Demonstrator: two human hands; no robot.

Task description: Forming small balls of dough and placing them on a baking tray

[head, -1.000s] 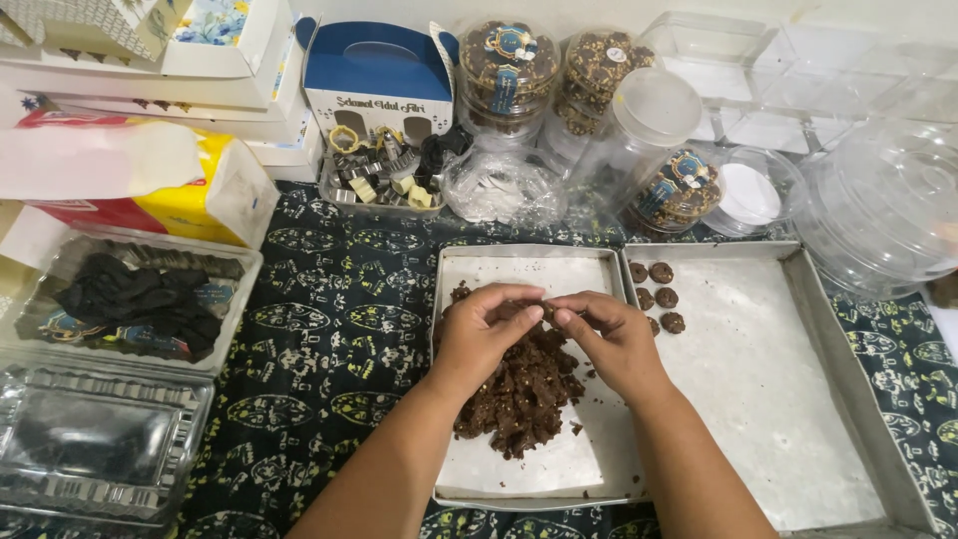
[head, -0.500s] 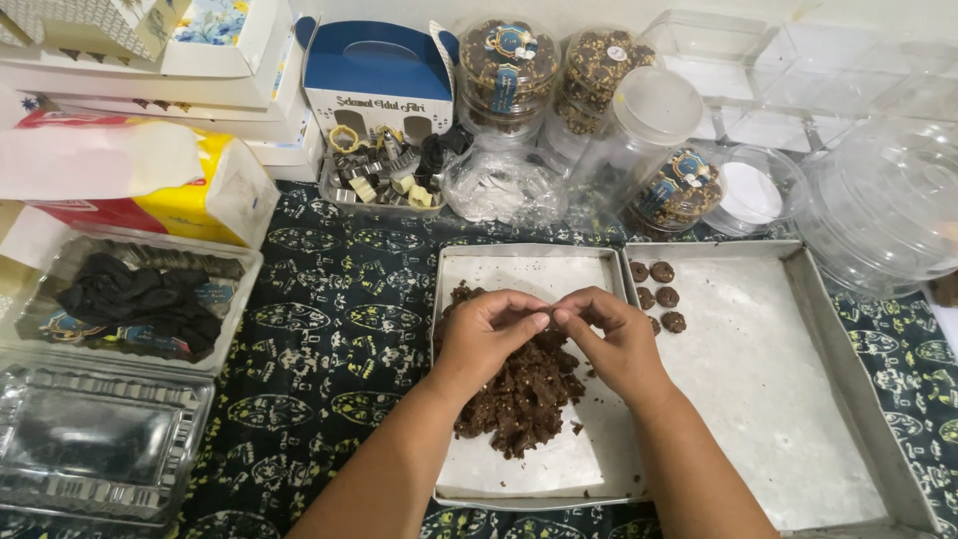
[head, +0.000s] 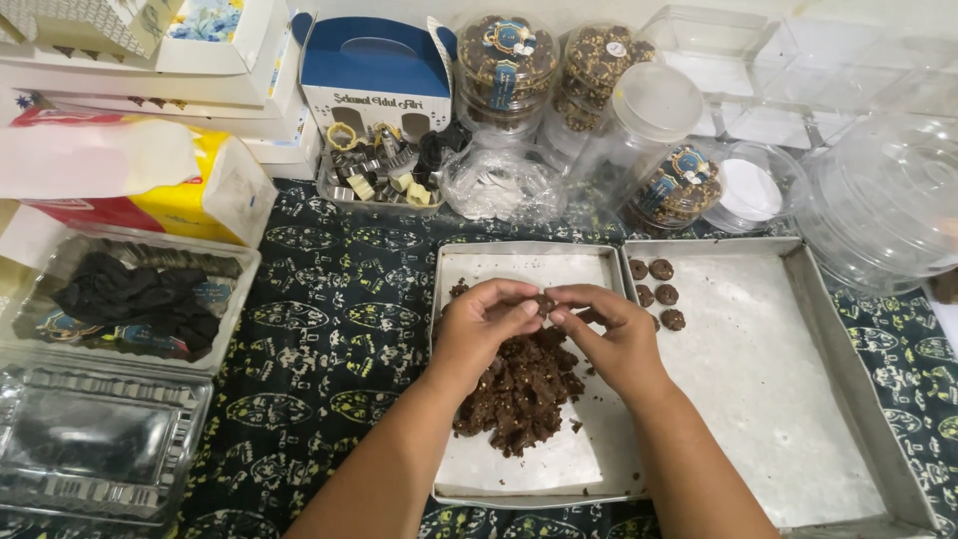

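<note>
Head view: left hand (head: 486, 324) and right hand (head: 609, 334) meet fingertip to fingertip, pinching a small dough piece (head: 544, 302) above the dough heap (head: 519, 384) in the small tray (head: 469, 262). Large tray (head: 788, 399), right, lies mostly bare; its near edge is cut off. Blue box (head: 374, 70) stands far.

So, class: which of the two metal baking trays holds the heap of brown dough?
The smaller left metal tray, under both hands; the larger right tray holds only small round pieces.
</note>
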